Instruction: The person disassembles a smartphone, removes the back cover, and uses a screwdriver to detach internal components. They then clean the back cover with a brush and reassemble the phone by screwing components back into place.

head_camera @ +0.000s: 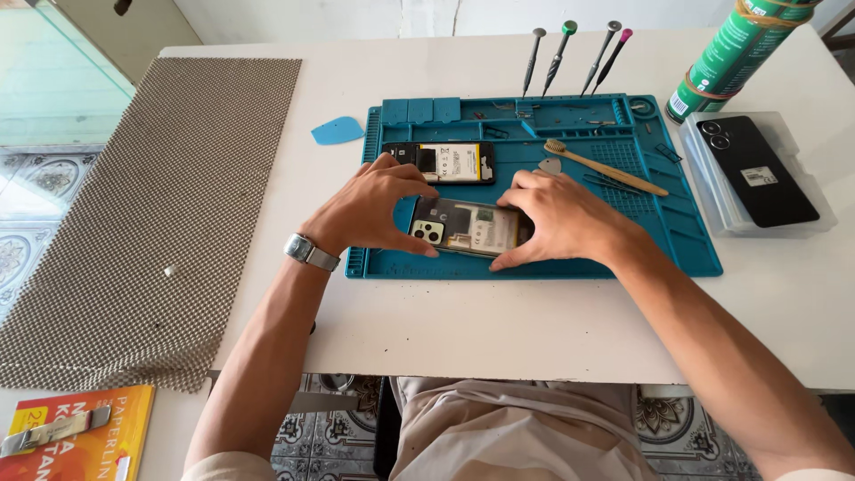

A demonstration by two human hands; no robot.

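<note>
A phone with a clear back and a camera block (468, 227) lies on the teal repair mat (659, 240). My left hand (374, 207), with a metal watch on its wrist, grips the phone's left end by the camera block. At the opposite end my right hand (559, 218) pinches the phone between thumb and fingers. Just beyond, a second opened phone (443, 163) with its battery showing lies on the mat, untouched.
A bamboo toothbrush (606, 167), a blue pick (337, 132) and several upright screwdrivers (570, 55) sit at the mat's far side. Right: a black phone on a clear tray (759, 169) and a green can (737, 55). Left: a woven grip mat (151, 205); an orange book (80, 441).
</note>
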